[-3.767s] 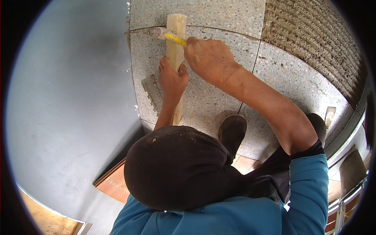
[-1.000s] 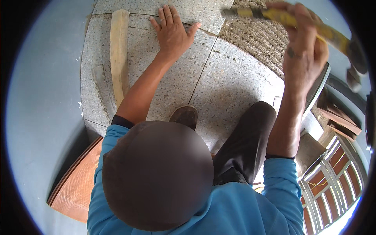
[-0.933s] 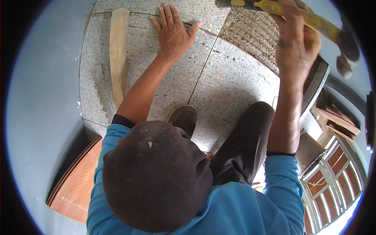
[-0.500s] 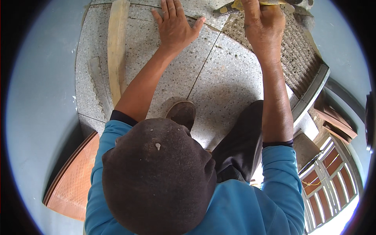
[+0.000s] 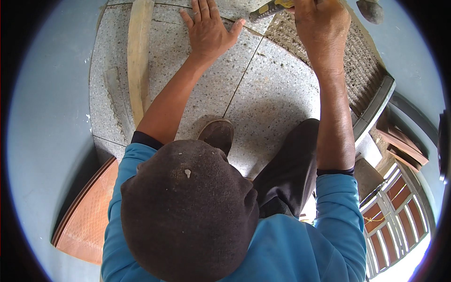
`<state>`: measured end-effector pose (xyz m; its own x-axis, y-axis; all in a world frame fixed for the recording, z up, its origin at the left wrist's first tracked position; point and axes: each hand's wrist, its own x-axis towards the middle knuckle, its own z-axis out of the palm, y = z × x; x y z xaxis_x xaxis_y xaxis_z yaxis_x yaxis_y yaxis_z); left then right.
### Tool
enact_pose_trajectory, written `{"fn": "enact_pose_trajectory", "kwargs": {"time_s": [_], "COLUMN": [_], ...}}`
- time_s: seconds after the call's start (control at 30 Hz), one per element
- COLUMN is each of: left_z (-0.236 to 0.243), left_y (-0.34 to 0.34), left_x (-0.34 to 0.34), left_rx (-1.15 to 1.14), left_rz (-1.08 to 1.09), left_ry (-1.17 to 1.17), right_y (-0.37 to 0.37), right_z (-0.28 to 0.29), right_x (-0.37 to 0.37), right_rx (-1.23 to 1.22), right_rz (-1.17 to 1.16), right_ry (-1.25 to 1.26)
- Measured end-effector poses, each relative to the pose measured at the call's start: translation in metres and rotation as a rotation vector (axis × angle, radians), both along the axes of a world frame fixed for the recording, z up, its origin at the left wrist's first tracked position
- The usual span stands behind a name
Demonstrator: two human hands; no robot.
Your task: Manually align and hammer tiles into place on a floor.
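My left hand (image 5: 206,35) lies flat on a speckled grey terrazzo tile (image 5: 174,56), its fingers and thumb spread. It holds nothing. My right hand (image 5: 324,33) is closed round the yellow-and-black handle of a mallet (image 5: 270,10), over the edge between the tiles and a ridged mortar bed (image 5: 354,70). The handle's end points left, toward my left thumb. The mallet's rounded grey head shows right of my hand near the upper edge, and the shaft beside it is cut off by the picture's edge.
A long wooden batten (image 5: 139,51) lies on the tiles left of my left hand. Pale walls stand on both sides. A brown panel (image 5: 91,211) is at lower left. Grey edging (image 5: 376,110) borders the mortar, with a slatted gate (image 5: 397,221) at lower right. My shoe (image 5: 217,135) rests on the tiles.
My right hand has shifted slightly right with the mallet, whose handle now slants up more steeply. The mallet's head has moved a little to the right. My left hand stays nearly still.
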<state>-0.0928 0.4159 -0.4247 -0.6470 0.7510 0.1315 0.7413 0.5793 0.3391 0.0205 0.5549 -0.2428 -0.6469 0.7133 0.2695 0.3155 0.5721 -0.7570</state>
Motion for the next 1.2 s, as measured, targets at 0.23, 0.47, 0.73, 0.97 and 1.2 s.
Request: {"fn": "enact_pose_trajectory", "kwargs": {"time_s": [0.23, 0.47, 0.73, 0.97, 1.2], "left_z": [0.002, 0.003, 0.005, 0.006, 0.002], "left_y": [0.0, 0.002, 0.0, 0.001, -0.001], "left_x": [0.0, 0.001, 0.002, 0.001, 0.0], "left_rx": [0.01, -0.004, -0.017, -0.017, -0.008], "left_rz": [0.008, 0.007, 0.004, 0.015, 0.005], "left_ry": [-0.007, 0.005, 0.011, 0.027, 0.001], "right_y": [-0.003, -0.006, -0.012, -0.013, -0.008], "right_z": [0.002, 0.001, 0.001, 0.0, 0.007], "right_x": [-0.007, -0.01, -0.015, -0.016, -0.014], "right_rx": [0.016, 0.014, 0.165, 0.089, 0.019], "right_rz": [-0.021, -0.002, 0.036, 0.009, -0.039], "right_ry": [0.002, -0.066, 0.16, 0.076, -0.046]}}
